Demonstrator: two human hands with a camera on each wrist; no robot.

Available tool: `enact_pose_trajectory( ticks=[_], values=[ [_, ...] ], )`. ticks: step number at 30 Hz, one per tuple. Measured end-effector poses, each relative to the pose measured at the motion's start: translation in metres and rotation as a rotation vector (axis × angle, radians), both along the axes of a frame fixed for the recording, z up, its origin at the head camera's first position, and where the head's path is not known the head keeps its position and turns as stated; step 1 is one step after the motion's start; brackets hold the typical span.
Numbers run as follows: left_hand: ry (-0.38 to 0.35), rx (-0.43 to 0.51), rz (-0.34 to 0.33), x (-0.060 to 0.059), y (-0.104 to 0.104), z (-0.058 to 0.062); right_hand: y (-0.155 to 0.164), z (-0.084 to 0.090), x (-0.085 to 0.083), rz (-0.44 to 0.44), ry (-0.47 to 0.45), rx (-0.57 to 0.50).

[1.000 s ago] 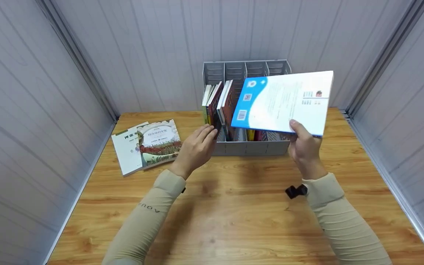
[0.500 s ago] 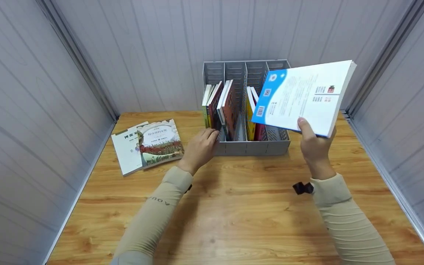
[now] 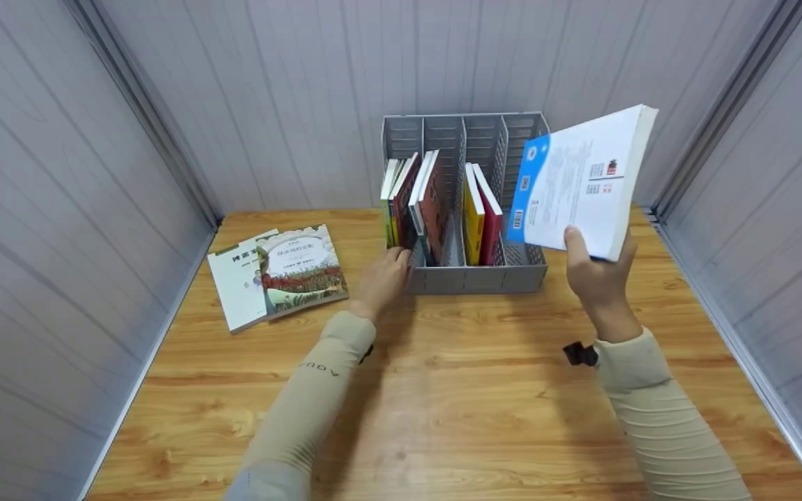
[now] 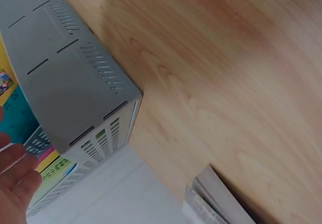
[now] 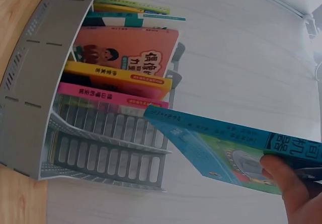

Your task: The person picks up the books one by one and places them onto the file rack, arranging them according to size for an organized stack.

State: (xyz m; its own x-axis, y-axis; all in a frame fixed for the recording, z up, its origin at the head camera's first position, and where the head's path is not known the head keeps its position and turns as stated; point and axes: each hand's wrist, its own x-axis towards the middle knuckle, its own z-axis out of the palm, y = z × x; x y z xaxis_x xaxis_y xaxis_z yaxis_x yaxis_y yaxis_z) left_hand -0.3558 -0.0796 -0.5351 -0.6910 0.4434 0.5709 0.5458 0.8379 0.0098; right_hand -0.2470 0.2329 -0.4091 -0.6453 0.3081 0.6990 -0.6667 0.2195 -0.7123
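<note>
A grey organizer (image 3: 474,278) with slotted walls stands at the back of the wooden desk (image 3: 457,417), close to the wall. It has four compartments side by side. The leftmost one holds several upright books (image 3: 411,202) which lean a little. The next compartment, seen from the head view, shows no book that I can tell. The third one holds a yellow book (image 3: 472,212) and a red book (image 3: 488,216), standing together. The rightmost compartment is partly hidden behind the held book.

The right hand (image 3: 599,275) holds a thick book (image 3: 582,181) in the air, above and just to the right of the organizer, near its rightmost compartment. The grip is closed on the lower edge of the book, the thumb on the cover that faces the person. This cover is white with a blue band and a barcode on its left side. The long axis of the book is tilted, rising from lower left to upper right, and the page edges face to the right. In the right wrist view the other cover (image 5: 216,148) is teal.

The left hand (image 3: 383,278) rests at the front left corner of the organizer, fingers touching its wall; they look relaxed and hold nothing.

Two more books (image 3: 279,271) lie flat on the left part of the desk, one partly over the other. Pale panel walls close the desk on three sides.
</note>
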Motion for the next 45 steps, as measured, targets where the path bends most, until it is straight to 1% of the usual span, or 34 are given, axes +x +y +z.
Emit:
enact_pose_trajectory(
  ticks=[5,8,12,16,18,22,27,34,39,40,45],
  values=[
    [-0.06,-0.045,0.002,-0.004,0.002,-0.005,0.003,-0.01,-0.007,-0.012,0.014,0.107],
    [-0.087,-0.083,0.01,-0.006,0.002,-0.009,0.005,-0.015,-0.011,-0.014,-0.014,0.148],
    [-0.107,-0.139,0.03,-0.007,0.004,-0.014,0.005,-0.022,-0.015,-0.012,-0.086,0.166],
    [-0.1,-0.205,0.053,-0.006,0.005,-0.019,0.005,-0.029,-0.02,-0.004,-0.147,0.166],
    [-0.096,-0.233,0.054,-0.005,0.006,-0.021,0.006,-0.033,-0.023,-0.003,-0.172,0.164],
    [-0.109,-0.251,0.047,-0.005,0.006,-0.023,0.007,-0.04,-0.029,-0.007,-0.221,0.167],
    [-0.147,-0.217,0.043,-0.008,0.006,-0.021,0.008,-0.045,-0.039,-0.013,-0.24,0.186],
    [-0.204,-0.129,0.017,-0.011,0.01,-0.013,0.009,-0.046,-0.05,-0.007,-0.273,0.174],
    [-0.259,-0.12,0.016,-0.012,0.013,-0.012,0.01,-0.047,-0.058,-0.005,-0.328,0.18],
    [-0.265,-0.122,0.016,-0.012,0.014,-0.012,0.011,-0.047,-0.06,-0.006,-0.345,0.182],
    [-0.239,-0.108,0.022,-0.013,0.015,-0.015,0.012,-0.05,-0.071,0.001,-0.427,0.174]
  ],
)
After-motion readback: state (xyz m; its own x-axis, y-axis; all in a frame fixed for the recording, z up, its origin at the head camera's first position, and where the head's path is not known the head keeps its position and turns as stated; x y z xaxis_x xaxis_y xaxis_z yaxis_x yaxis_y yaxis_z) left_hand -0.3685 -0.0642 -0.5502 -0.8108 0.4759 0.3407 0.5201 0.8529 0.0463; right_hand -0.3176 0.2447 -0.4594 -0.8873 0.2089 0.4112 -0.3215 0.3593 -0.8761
